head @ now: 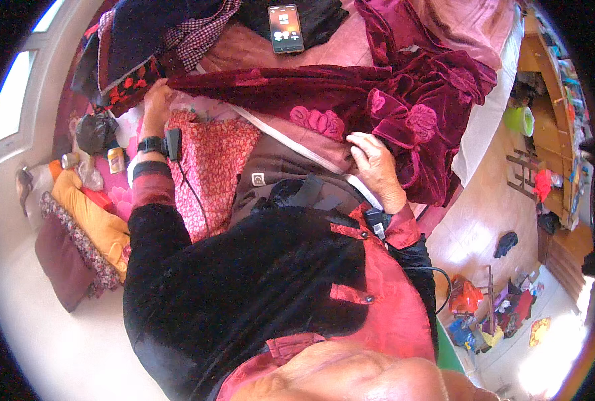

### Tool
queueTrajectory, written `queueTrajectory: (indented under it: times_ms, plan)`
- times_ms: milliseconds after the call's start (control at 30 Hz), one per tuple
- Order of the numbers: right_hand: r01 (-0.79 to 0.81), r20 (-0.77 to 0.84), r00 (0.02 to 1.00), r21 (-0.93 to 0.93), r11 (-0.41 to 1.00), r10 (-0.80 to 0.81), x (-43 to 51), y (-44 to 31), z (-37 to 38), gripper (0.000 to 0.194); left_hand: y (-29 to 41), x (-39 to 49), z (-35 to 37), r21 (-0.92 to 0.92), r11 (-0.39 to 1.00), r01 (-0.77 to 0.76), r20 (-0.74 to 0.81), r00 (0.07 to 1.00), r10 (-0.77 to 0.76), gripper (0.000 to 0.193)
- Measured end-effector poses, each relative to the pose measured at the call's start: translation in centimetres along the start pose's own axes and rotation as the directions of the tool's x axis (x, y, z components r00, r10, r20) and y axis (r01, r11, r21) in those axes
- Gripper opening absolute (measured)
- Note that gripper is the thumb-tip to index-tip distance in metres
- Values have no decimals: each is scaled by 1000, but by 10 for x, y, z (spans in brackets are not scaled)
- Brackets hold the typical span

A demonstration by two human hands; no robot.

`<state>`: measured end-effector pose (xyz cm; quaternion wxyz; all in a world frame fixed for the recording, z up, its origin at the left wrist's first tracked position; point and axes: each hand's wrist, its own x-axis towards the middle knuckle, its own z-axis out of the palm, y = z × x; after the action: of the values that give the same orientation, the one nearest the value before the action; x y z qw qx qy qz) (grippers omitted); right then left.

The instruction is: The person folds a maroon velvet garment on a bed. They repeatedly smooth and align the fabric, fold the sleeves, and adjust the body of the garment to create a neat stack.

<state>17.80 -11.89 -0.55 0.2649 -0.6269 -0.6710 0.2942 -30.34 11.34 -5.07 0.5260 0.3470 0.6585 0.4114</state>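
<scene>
A dark red velvet garment [287, 82] with pink fabric rosettes lies across the bedding in front of me. My left hand [156, 103] grips its narrow far-left end, so that this part runs in a long strip to the right. Most of the left fingertips are hidden. My right hand [376, 163] is beside the rosettes [320, 122], fingers slightly bent and apart, with nothing visible held in it. Its fingertips are by the garment's lower edge; whether they touch it is unclear. The garment's bunched, gathered part [427, 115] lies to the right of this hand.
A lit smartphone [285, 29] lies on black cloth beyond the garment. Folded dark clothes [142, 40] are at the upper left. Left of me are a drink can [116, 160], a black plastic bag [97, 131] and a yellow plush [87, 210]. A green bucket [520, 121] stands right, beyond the bed's edge.
</scene>
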Motion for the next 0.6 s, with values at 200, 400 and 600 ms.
queueTrajectory:
  times_ms: [200, 400, 600]
  plan:
    - [-123, -167, 971, 270, 955, 172, 4, -15, -42, 20, -21, -12, 3, -100, 986, 135, 27, 991, -133, 39]
    - [-153, -393, 918, -480, 864, -56, 9, -10, -76, 67, -26, -13, 17, 248, 967, 51, 114, 990, -81, 47]
    - [-308, -314, 927, -330, 892, 204, -13, 36, -67, 63, -39, 10, 31, 566, 824, -39, 209, 973, -97, 50]
